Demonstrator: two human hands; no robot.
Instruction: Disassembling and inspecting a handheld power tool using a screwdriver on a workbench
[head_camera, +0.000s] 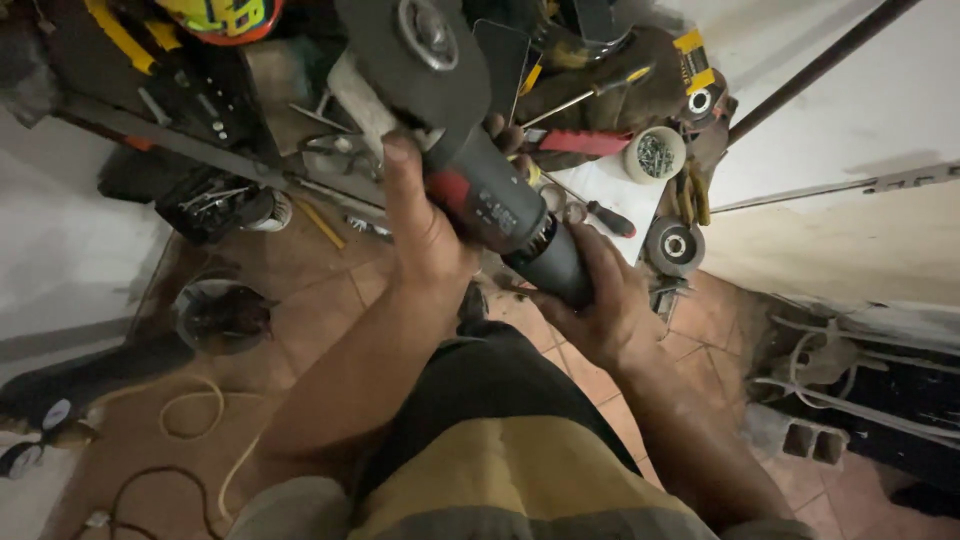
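Down below, the tiled floor (300, 260) fills most of the view, with a white wall (860, 90) from 1 to 3 o'clock and a heap of tools along the top from 10 to 1 o'clock. A dark rod (820, 62) leans across the wall at 1 o'clock. A pale cord (205, 415) loops on the tiles at 8 o'clock, near a round tin (222, 315) at 9 o'clock.

At centre the grinder (500, 205) is held up off the floor, tilted, its disc (415, 50) and guard toward 12 o'clock and its tail toward 4 o'clock. The left hand (425, 235) wraps the front of the body just behind the head, thumb laid up toward the guard, fingers clamped round the far side. The right hand (600, 300) is closed round the rear of the body, fingers curled under it.

Smaller things lie past the grinder at 2 o'clock: a spare disc (675, 245), a tub of screws (654, 153), a screwdriver (608, 217).

As a judgement, the left thumb sits close to the disc; if the switch were nudged by the right hand, the disc could catch it. The cord and loose tools underfoot could snag or trip
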